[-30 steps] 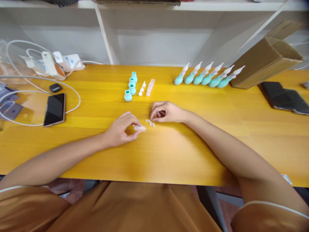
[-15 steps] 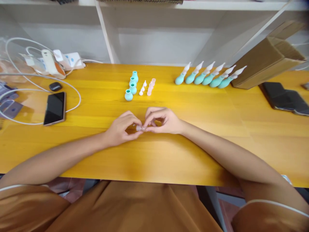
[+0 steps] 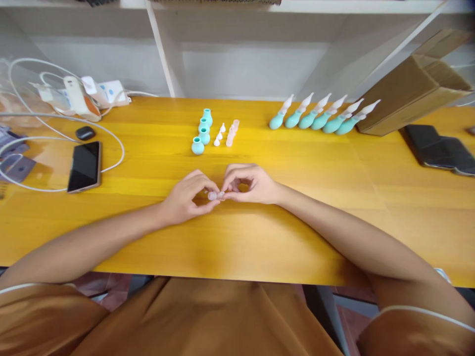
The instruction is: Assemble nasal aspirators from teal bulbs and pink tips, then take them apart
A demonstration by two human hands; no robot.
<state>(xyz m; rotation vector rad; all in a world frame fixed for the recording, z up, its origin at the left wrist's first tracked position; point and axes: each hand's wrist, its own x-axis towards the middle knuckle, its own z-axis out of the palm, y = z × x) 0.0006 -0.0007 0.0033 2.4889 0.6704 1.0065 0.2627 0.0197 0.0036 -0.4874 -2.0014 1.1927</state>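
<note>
My left hand (image 3: 187,197) pinches a small clear pink tube (image 3: 214,196) just above the yellow table (image 3: 260,237). My right hand (image 3: 249,184) meets it from the right, its fingertips closed on the tube's free end; whatever small piece it holds there is hidden. Further back stand three teal bulbs (image 3: 202,132), a few small white tips (image 3: 219,135) and several pink tubes (image 3: 231,132). To the right lies a row of several assembled teal-and-white pieces (image 3: 322,116).
A phone (image 3: 84,166), a dark earbud case (image 3: 85,132), white cables and a power strip (image 3: 98,91) fill the left side. A cardboard box (image 3: 411,84) and dark pouches (image 3: 438,150) sit at the right. A white shelf frame (image 3: 165,54) rises behind.
My right hand left the small pink bits on the table and came left to the tube held by my left hand. The fingertips of both hands now meet on it.
</note>
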